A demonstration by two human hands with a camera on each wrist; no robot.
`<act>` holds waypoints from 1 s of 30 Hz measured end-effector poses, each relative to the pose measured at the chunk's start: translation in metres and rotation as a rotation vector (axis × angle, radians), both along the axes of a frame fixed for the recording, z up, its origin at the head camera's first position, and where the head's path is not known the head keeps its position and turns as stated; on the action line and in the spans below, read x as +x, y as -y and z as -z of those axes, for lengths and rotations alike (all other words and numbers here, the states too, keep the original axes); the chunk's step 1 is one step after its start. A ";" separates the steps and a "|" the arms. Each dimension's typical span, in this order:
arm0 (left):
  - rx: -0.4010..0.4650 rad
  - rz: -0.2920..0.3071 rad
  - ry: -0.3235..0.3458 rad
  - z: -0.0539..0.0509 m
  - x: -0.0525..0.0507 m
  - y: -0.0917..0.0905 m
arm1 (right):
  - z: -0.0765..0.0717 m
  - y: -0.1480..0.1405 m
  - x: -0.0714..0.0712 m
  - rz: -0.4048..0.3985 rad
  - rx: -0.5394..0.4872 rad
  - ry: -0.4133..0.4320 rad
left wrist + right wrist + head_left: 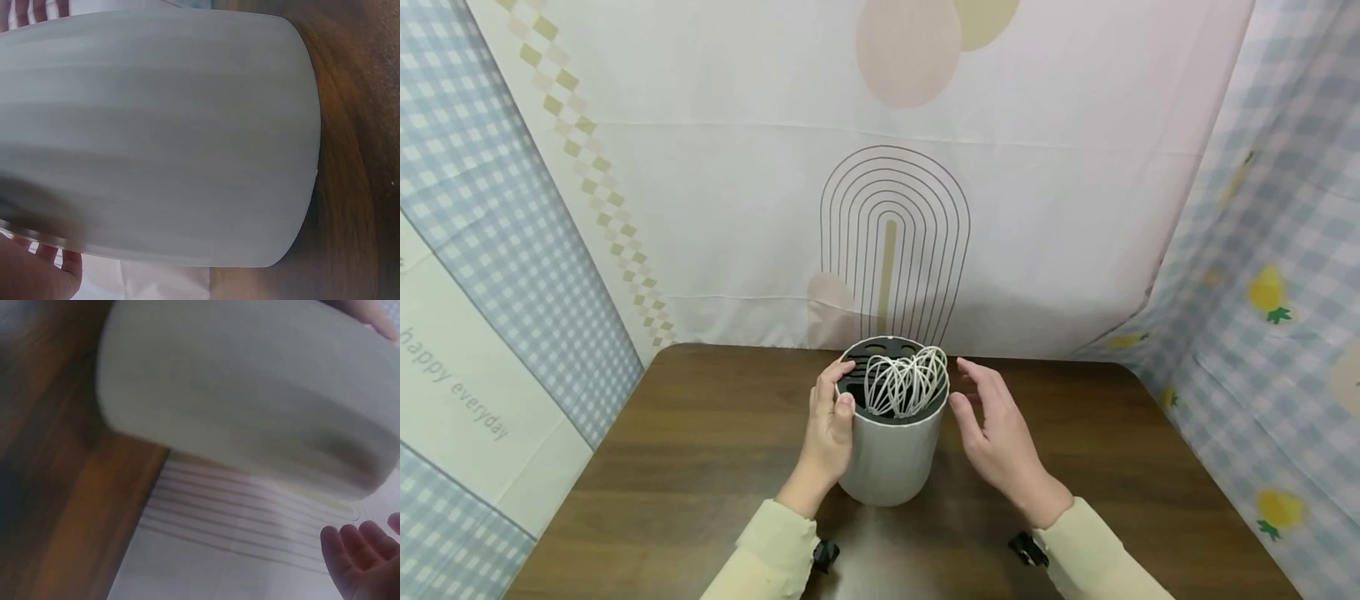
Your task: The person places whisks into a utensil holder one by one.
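A pale grey-white, cylindrical utensil holder [891,462] stands upright on the table, with a black slotted insert [880,348] in its top. A whisk [904,385] sits in it with its pale wire loops upward; its handle is hidden inside. My left hand [829,421] holds the holder's left side near the top, thumb at the front rim and fingers round the side. Just off the right side, my right hand [1000,429] is held apart with loosely bent fingers and nothing in it. In the right wrist view, its fingers [359,547] show below the holder.
The brown wooden table [700,467] extends to both sides of the holder. A white printed cloth [737,233] hangs behind its back edge. Blue checked cloths [1247,333] hang at the left and right. A black band [1028,550] sits at the right wrist.
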State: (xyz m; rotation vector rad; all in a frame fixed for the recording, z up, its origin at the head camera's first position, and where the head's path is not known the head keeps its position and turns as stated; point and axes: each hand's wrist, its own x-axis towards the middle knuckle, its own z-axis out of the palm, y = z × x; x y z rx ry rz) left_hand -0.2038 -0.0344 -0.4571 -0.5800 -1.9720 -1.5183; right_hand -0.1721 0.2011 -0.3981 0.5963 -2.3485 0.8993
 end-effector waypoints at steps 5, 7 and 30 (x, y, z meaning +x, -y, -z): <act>-0.007 0.007 0.003 0.000 0.001 0.001 | 0.015 -0.012 0.001 0.107 0.141 0.030; -0.007 0.010 0.002 0.000 0.001 0.002 | 0.020 -0.017 0.001 0.132 0.201 0.037; -0.332 -0.024 0.226 0.023 0.028 0.038 | 0.057 -0.033 0.014 0.238 0.514 0.057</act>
